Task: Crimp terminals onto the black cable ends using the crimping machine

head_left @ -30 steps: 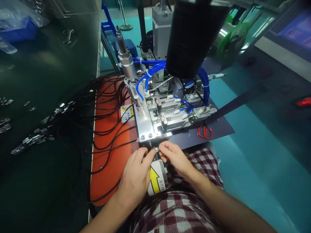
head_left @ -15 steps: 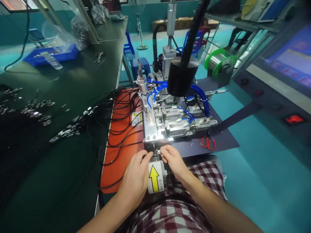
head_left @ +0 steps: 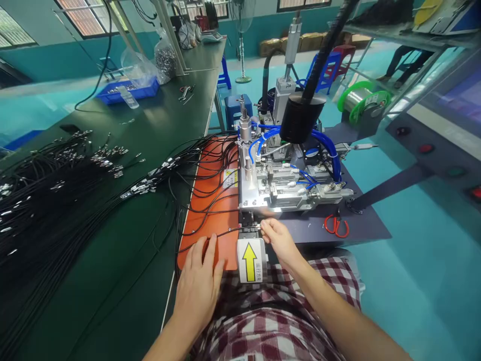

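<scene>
My right hand is closed in a pinch on the metal-tipped end of a thin black cable, just in front of the silver machine. From there the cable runs left across the orange plate. My left hand rests over that plate with its fingers apart, the fingertips close to the same cable; whether they touch it I cannot tell. Between my hands sits a white block with a yellow arrow. More black cables lie side by side over the plate, their ends reaching the machine.
Bundled cables with shiny ends cover much of the dark green table. Red-handled scissors lie right of my hand. A black lamp-like head overhangs the machine. A control panel stands at right, a green wire spool behind.
My left hand has moved away from the right one, left and down along the cable onto the orange plate. The right hand keeps its pinch by the machine. The view has shifted left.
</scene>
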Motion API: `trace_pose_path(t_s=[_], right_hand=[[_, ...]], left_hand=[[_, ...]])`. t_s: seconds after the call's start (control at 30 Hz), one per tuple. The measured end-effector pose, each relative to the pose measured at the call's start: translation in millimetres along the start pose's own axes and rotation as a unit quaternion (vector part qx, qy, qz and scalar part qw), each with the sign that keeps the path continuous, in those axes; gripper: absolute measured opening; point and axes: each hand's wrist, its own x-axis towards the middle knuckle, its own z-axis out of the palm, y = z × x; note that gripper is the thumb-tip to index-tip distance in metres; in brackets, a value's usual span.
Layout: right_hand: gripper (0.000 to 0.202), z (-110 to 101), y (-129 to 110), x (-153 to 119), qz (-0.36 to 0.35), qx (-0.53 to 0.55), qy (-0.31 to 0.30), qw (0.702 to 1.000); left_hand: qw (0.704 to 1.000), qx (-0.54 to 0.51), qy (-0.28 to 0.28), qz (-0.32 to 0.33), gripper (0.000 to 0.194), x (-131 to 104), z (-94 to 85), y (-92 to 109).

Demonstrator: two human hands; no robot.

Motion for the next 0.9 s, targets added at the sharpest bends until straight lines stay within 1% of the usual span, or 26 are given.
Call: trace_pose_path(t_s=[0.13, 0.27, 0.37, 0.43, 0.5, 0.6, 0.67, 0.77, 0.9], right_hand=[[0.043, 1, -1, 0, -0.007, -0.003, 0.007, 1.0], [0.036, -3, -8, -8, 0.01, -0.017, 0.005, 1.0], [0.041, -17, -6, -14, 0.047, -0.029, 0.014, 0.998], [0.049, -31, 2, -18, 0.073, -0.034, 0.043, 0.996], [0.051, -47, 11, -26, 0.091, -0.041, 0.057, 0.993], [0.048, -67, 24, -42, 0.11, -0.049, 0.062, 0.991], [0.046, -75, 29, -51, 0.113, -0.048, 0.064, 0.99], [0.043, -76, 33, -57, 0.111, -0.042, 0.065, 0.991], [0.04, -73, 34, -53, 0.101, -0.034, 0.065, 0.992]], left_hand=[[0.999, -0.021, -0.018, 0.037, 0.044, 10, -1.4, -16], [0.997, -0.04, -0.04, 0.054, 0.044, 13, -7.3, -20], [0.993, -0.061, -0.056, 0.085, 0.044, 12, -11.6, -21], [0.991, -0.077, -0.059, 0.091, 0.044, 11, -11.3, -24], [0.99, -0.085, -0.062, 0.096, 0.044, 9, -9.0, -26], [0.991, -0.08, -0.055, 0.092, 0.043, 5, -4.8, -26], [0.992, -0.073, -0.046, 0.091, 0.043, 4, -3.2, -25], [0.993, -0.063, -0.031, 0.094, 0.044, 3, -3.7, -25], [0.994, -0.049, -0.009, 0.1, 0.043, 5, -9.3, -25]])
